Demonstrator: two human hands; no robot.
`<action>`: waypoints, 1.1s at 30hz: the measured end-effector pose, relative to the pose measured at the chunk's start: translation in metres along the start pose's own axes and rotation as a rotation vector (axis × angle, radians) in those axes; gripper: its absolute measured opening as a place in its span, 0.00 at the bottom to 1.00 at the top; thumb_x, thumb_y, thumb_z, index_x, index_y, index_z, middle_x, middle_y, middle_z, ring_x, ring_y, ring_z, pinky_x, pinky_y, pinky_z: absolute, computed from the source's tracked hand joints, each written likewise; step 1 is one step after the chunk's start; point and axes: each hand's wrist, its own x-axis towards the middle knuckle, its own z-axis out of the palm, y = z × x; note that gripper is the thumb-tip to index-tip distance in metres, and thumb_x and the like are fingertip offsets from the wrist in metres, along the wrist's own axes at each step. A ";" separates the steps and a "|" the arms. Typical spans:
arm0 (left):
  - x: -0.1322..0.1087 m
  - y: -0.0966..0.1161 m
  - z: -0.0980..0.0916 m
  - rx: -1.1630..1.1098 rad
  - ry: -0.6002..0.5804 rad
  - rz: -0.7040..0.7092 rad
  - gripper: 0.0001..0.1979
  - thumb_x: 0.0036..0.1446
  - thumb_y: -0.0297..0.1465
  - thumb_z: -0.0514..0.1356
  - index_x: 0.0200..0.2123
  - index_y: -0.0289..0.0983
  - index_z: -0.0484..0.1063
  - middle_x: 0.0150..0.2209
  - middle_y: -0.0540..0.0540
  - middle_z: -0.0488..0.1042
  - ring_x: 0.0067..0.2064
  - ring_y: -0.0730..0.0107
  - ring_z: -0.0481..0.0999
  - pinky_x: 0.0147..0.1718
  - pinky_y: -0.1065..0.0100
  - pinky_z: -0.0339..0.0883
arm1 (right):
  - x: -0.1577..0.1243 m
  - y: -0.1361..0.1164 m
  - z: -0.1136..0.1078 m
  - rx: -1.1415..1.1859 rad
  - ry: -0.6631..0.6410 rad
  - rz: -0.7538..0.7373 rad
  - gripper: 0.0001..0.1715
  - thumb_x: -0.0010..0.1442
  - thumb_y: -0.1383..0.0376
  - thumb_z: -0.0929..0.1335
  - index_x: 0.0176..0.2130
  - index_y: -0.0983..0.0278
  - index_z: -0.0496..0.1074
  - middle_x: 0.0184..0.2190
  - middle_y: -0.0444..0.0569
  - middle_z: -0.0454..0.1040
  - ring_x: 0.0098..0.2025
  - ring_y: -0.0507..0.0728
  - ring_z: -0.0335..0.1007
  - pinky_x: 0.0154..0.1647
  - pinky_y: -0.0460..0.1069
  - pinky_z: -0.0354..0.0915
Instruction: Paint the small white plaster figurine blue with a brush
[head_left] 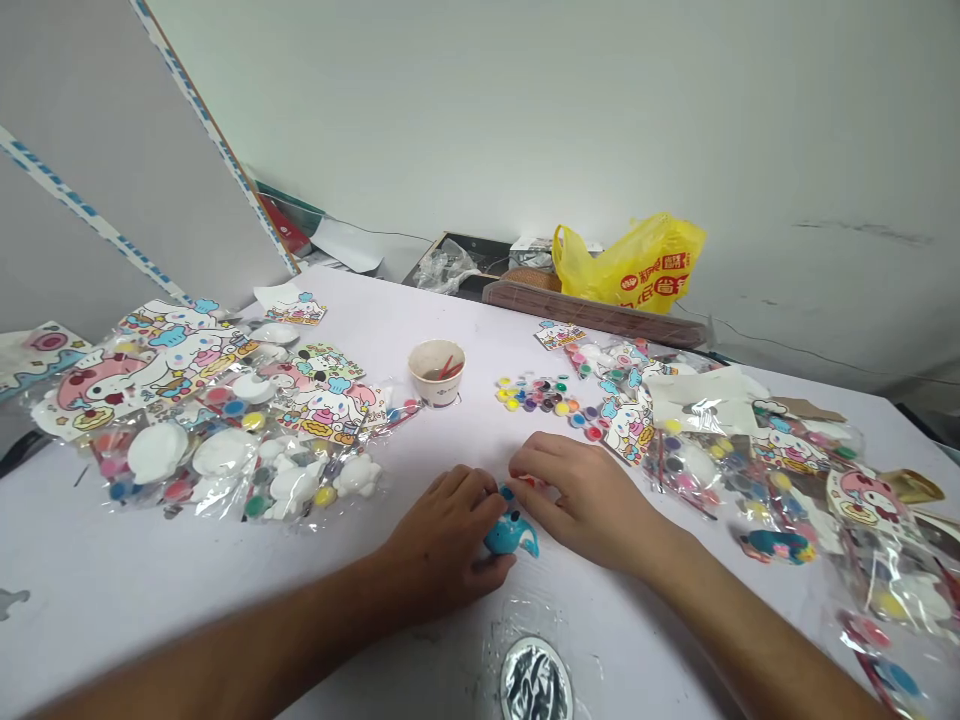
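A small blue painted figure (507, 537) is at the middle of the white table, between my two hands. My left hand (454, 535) curls round its left side, thumb below and fingers above, holding it. Just to the right, my right hand (581, 495) is bent over a small red item (532, 481), its fingertips beside the figure; what they grip is mostly hidden. A round silver-rimmed object (535, 682) lies nearer me on clear plastic film.
A paper cup (436, 374) with red sticks in liquid stands beyond my hands. Small paint pots (531, 394) are clustered right of it. Bagged white figures and paints (225, 452) lie left, more bags (697, 465) right. A yellow bag (637, 265) is at the back.
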 end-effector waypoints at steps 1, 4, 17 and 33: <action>0.000 0.000 0.000 -0.001 -0.008 -0.002 0.14 0.54 0.30 0.62 0.45 0.38 0.68 0.45 0.42 0.69 0.47 0.55 0.65 0.48 0.54 0.64 | 0.000 0.000 0.000 -0.004 -0.003 -0.003 0.10 0.66 0.66 0.63 0.34 0.62 0.71 0.30 0.46 0.72 0.33 0.54 0.68 0.31 0.48 0.58; 0.002 0.001 0.000 -0.002 -0.021 -0.009 0.14 0.55 0.30 0.62 0.45 0.37 0.68 0.45 0.42 0.69 0.47 0.55 0.65 0.48 0.55 0.64 | 0.000 -0.001 0.000 0.000 -0.007 -0.006 0.10 0.66 0.65 0.63 0.34 0.62 0.71 0.30 0.46 0.71 0.32 0.54 0.68 0.30 0.47 0.58; 0.000 0.004 0.002 0.099 0.032 0.054 0.09 0.56 0.28 0.59 0.40 0.37 0.64 0.43 0.42 0.68 0.44 0.56 0.66 0.44 0.55 0.68 | -0.005 -0.005 -0.004 -0.093 -0.005 -0.086 0.12 0.66 0.66 0.62 0.32 0.62 0.71 0.29 0.47 0.71 0.31 0.54 0.65 0.28 0.48 0.53; -0.002 0.006 -0.001 0.123 0.036 0.098 0.10 0.57 0.27 0.60 0.43 0.34 0.65 0.44 0.41 0.69 0.45 0.55 0.66 0.45 0.54 0.68 | 0.002 -0.001 -0.003 0.188 0.041 0.204 0.12 0.62 0.69 0.65 0.26 0.63 0.68 0.24 0.42 0.71 0.27 0.53 0.64 0.29 0.47 0.56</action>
